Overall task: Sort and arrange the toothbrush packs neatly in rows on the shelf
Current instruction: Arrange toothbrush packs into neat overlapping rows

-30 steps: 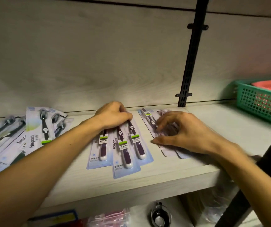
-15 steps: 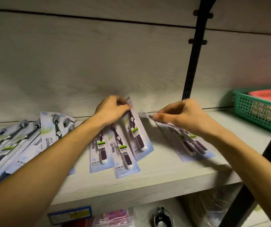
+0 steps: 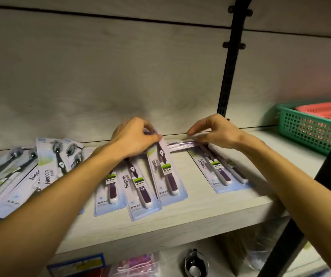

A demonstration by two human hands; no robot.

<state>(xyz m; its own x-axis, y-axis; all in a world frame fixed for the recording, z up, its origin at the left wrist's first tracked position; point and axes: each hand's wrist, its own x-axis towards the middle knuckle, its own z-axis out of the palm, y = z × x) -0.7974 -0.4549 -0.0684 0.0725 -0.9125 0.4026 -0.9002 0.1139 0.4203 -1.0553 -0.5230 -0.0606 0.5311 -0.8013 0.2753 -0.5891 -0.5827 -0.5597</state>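
Shelf (image 3: 190,218), pale wood-grain, carries toothbrush packs in three groups. Left hand (image 3: 134,139): grip clenched on the top end of the rightmost purple pack (image 3: 165,172) in the centre group, thumb and fingers pinching its upper edge; that pack is tilted, top lifted off the shelf, lower end resting near the front edge. Two more purple packs lie beside it: middle pack (image 3: 140,188), overlapped along its right side by the held one, and left pack (image 3: 108,188), partly hidden under the left forearm.

Right hand (image 3: 218,131): fingers curled down onto the top ends of the right-hand stack (image 3: 220,170), which lies flat near the shelf's front right. Whether this grip actually pinches a pack or only rests on the tops, cannot tell. A thin edge-on pack (image 3: 182,145) runs roughly level below the fingertips, between the two hands.

Far left: loose fan of black-brush packs (image 3: 48,166), overlapping, "Niepoth" printed along their length.

Green basket (image 3: 308,130) at the right end of the shelf, a pink basket (image 3: 328,110) nested inside. Black slotted upright (image 3: 230,66) against the back panel, behind the right hand.
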